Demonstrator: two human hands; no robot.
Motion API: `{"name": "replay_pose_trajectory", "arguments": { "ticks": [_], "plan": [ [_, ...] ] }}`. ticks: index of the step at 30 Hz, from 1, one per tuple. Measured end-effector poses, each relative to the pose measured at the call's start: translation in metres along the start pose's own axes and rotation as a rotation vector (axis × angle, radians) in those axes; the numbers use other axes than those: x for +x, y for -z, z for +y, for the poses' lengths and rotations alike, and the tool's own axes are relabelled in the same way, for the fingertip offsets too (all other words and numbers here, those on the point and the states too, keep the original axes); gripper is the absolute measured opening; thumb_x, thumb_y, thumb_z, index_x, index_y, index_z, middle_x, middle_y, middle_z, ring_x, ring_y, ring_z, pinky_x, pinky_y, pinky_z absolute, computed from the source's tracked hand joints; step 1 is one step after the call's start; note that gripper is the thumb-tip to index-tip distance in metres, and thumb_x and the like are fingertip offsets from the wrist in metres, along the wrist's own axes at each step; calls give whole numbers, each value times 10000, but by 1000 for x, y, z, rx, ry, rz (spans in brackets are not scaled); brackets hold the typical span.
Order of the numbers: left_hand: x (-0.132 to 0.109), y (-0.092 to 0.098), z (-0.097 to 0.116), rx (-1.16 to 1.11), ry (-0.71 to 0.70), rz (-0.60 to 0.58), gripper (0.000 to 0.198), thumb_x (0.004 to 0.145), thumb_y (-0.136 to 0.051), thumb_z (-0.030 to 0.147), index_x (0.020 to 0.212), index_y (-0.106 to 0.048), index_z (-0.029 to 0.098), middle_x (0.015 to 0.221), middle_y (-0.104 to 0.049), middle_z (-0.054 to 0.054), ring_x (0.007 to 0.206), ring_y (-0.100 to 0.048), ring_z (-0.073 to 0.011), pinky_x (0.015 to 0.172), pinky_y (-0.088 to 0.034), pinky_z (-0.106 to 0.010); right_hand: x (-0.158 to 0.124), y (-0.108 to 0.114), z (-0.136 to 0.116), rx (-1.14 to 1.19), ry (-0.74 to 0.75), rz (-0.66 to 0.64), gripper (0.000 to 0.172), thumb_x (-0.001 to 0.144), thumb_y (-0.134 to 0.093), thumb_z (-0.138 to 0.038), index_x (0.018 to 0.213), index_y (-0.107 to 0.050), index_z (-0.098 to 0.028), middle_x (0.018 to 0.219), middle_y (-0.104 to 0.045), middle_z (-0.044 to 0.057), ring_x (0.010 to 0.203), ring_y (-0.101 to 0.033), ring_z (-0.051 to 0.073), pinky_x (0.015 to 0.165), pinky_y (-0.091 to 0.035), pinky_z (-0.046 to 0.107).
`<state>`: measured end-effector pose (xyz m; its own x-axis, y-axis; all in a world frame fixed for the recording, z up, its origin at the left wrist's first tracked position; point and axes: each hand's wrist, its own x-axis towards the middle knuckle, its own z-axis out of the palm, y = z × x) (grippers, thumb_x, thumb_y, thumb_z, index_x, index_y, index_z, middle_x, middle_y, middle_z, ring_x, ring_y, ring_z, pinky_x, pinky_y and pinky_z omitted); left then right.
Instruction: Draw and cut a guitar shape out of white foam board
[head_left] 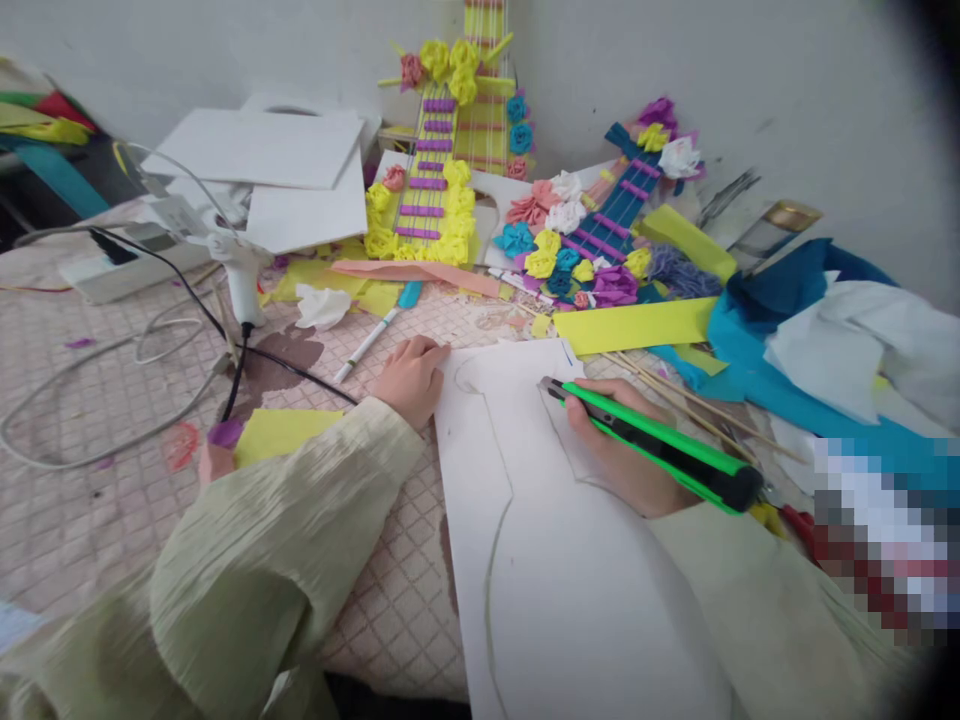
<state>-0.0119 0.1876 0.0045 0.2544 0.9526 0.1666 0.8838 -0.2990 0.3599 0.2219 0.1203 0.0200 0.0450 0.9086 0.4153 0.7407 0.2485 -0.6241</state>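
A white board (555, 590) lies lengthwise in front of me, with a curved, guitar-like outline drawn on it in pencil. At its upper left edge is my left hand (411, 382), fingers bent and closed against the edge, steadying it. My right hand (626, 440) is wrapped round a green and black utility knife (667, 437). The knife's tip touches or hovers just over the board near the drawn neck line; I cannot tell which. Part of the outline at the right is hidden behind my right hand and sleeve.
Paper-decorated guitar models, one yellow (426, 185) and one blue (619, 215), lean at the wall. A glue gun (244, 275) with looping cables stands left, near a power strip (112, 265). A marker (367, 345), thin sticks (675, 395) and blue crepe paper (802, 360) lie around.
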Motion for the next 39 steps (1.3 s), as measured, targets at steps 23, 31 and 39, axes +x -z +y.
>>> {"name": "replay_pose_trajectory", "arguments": {
  "ticks": [23,31,39],
  "plan": [
    [0,1,1,8,1,-1,439,762,-298,113,1136,-527,131,1114,-514,-96,1059,-437,-223,902,-381,-397,0,-1,-3,-23,68,85,184,745,-572,-324,885,-601,-208,759,-658,13,690,-613,162,662,-475,285],
    [0,-1,0,-6,0,18,432,763,-302,114,1128,-532,136,1105,-518,-95,1052,-441,-226,893,-389,-400,0,1,-2,-17,23,30,217,753,-564,-344,915,-599,-204,705,-645,6,657,-601,155,639,-467,279],
    [1,-2,-1,-4,-6,23,432,759,-305,113,1127,-530,151,1102,-520,-87,1047,-443,-219,895,-388,-394,1,2,-5,-32,18,12,231,753,-554,-353,914,-603,-194,698,-647,7,650,-601,155,637,-464,278]
  ]
}}
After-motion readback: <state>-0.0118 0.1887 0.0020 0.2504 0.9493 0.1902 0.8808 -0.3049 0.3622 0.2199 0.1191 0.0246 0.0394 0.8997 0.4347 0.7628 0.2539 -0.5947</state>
